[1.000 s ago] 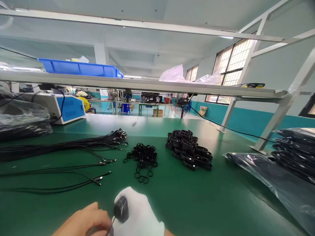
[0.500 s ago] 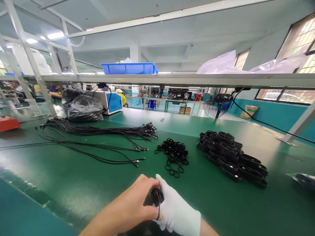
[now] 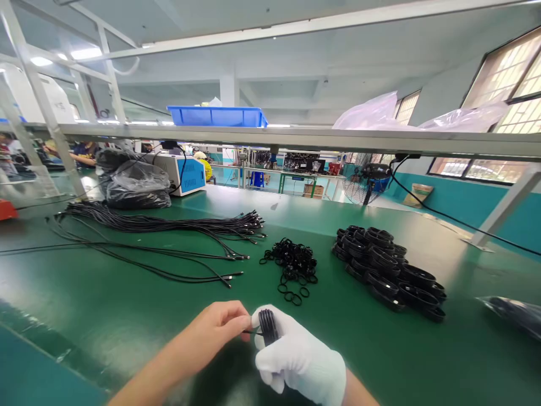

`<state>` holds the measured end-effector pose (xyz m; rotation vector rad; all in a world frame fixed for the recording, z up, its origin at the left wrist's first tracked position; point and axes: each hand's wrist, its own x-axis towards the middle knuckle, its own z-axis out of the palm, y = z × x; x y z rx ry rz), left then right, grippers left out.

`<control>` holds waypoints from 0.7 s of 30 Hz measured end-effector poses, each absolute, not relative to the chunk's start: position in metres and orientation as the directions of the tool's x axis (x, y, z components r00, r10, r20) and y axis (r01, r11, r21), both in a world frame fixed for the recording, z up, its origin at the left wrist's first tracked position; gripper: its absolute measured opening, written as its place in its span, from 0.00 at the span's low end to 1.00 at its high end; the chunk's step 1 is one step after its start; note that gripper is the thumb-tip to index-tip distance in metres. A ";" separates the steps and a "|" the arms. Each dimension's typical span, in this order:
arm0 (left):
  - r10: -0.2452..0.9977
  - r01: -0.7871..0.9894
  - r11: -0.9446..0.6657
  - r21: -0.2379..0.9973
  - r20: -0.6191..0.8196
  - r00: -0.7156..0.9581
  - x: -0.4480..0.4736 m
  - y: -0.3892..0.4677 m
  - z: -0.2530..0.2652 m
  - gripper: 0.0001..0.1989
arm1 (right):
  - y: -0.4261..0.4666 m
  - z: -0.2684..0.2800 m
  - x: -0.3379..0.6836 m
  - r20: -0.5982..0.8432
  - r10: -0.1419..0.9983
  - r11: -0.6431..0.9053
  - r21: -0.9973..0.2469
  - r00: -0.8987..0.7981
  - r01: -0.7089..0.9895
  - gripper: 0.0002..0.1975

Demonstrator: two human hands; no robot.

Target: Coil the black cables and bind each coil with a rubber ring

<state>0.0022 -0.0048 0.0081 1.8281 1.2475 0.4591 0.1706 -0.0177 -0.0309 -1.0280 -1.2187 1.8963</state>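
Observation:
A small bundle of coiled black cable (image 3: 269,327) is gripped in my gloved right hand (image 3: 296,352), its turns showing between thumb and fingers. My bare left hand (image 3: 224,327) is closed in a pinch just left of it. From that pinch a thin black strand runs to the coil; it looks like a stretched rubber ring, though its far side is hidden. Beyond my hands lies a heap of black rubber rings (image 3: 293,259), a few loose at its near side. Long straight black cables (image 3: 169,224) with metal-tipped plugs stretch across the left of the green table (image 3: 139,321).
Coiled cables (image 3: 389,265) are piled to the right. A plastic-wrapped black bundle (image 3: 513,313) lies at the right edge. Farther back are a bagged black bundle (image 3: 137,186) and a blue-white machine (image 3: 186,173). An overhead shelf (image 3: 296,135) carries a blue tray (image 3: 217,117).
My left hand has drawn left, from around the coil to a pinch beside it. My right hand has turned, so the coil's turns now face up. The view has shifted slightly.

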 end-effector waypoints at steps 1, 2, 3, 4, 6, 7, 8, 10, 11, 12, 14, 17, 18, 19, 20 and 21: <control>0.912 0.629 -0.205 0.750 -0.087 0.401 0.006 -0.017 0.007 0.14 | -0.017 -0.030 0.172 -0.262 0.857 -0.345 -0.931 -0.443 -0.117 0.21; 0.924 0.687 -0.277 0.672 -0.011 0.383 0.010 -0.028 0.004 0.15 | -0.017 -0.029 0.174 -0.254 0.880 -0.321 -0.941 -0.401 -0.109 0.22; 0.921 0.734 -0.342 0.586 0.053 0.387 0.014 -0.037 0.002 0.15 | -0.018 -0.027 0.177 -0.233 0.898 -0.285 -0.954 -0.373 -0.090 0.23; 0.911 0.765 -0.388 0.514 0.086 0.403 0.017 -0.044 0.000 0.16 | -0.019 -0.024 0.179 -0.208 0.904 -0.250 -0.966 -0.372 -0.067 0.24; 0.899 0.776 -0.403 0.484 0.049 0.436 0.020 -0.048 -0.005 0.16 | -0.021 -0.019 0.184 -0.167 0.877 -0.217 -0.974 -0.451 -0.060 0.25; 0.895 0.765 -0.377 0.522 -0.009 0.447 0.020 -0.046 -0.007 0.16 | -0.023 -0.018 0.186 -0.153 0.846 -0.232 -0.968 -0.511 -0.093 0.25; 0.885 0.744 -0.337 0.576 -0.077 0.460 0.019 -0.041 -0.008 0.16 | -0.024 -0.017 0.187 -0.137 0.812 -0.261 -0.954 -0.567 -0.144 0.25; 0.834 0.673 -0.250 0.696 -0.198 0.514 0.015 -0.028 -0.009 0.16 | -0.026 -0.020 0.188 -0.067 0.762 -0.311 -0.910 -0.644 -0.273 0.28; 0.809 0.625 -0.209 0.752 -0.227 0.542 0.013 -0.023 -0.008 0.15 | -0.026 -0.023 0.188 -0.013 0.750 -0.314 -0.887 -0.661 -0.339 0.29; 0.800 0.570 -0.163 0.805 -0.230 0.554 0.012 -0.019 -0.007 0.12 | -0.025 -0.026 0.188 0.043 0.748 -0.304 -0.865 -0.663 -0.399 0.30; 0.838 0.421 -0.091 0.903 -0.159 0.522 0.010 -0.016 -0.004 0.06 | -0.023 -0.032 0.187 0.128 0.750 -0.277 -0.831 -0.649 -0.483 0.28; 0.904 0.141 -0.036 0.989 -0.028 0.426 0.017 -0.019 -0.002 0.04 | -0.021 -0.036 0.187 0.159 0.722 -0.276 -0.826 -0.673 -0.492 0.26; 0.910 0.065 -0.008 0.998 -0.020 0.414 0.020 -0.020 -0.002 0.03 | -0.020 -0.036 0.187 0.155 0.714 -0.277 -0.834 -0.683 -0.478 0.26; 0.910 0.003 0.029 1.000 -0.028 0.413 0.024 -0.020 -0.004 0.04 | -0.021 -0.036 0.187 0.148 0.711 -0.274 -0.842 -0.688 -0.464 0.26; 0.908 -0.044 0.071 0.997 -0.046 0.417 0.028 -0.020 -0.006 0.05 | -0.021 -0.036 0.187 0.141 0.715 -0.267 -0.851 -0.685 -0.453 0.26; 0.906 -0.079 0.105 0.991 -0.062 0.418 0.032 -0.019 -0.009 0.06 | -0.021 -0.037 0.187 0.129 0.723 -0.261 -0.858 -0.679 -0.441 0.26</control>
